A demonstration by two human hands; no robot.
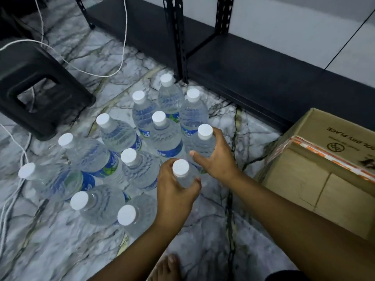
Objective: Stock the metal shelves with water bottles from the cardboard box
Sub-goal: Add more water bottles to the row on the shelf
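None shelved yet: my left grip (174, 191) and right grip (215, 157) each clasp a water bottle from the floor cluster, shelf (253, 63) at one o'clock bare.

Background as I see it through the head camera: a floor (60, 246) of pale marble-look tiles with dark veins and yellowish seams. A black plastic stool (38, 92) stands at left, white cords (121, 47) trailing across the tiles around it. Behind, a light wall (284, 23) of large panels with thin dark joints. Lighting is dim and even.
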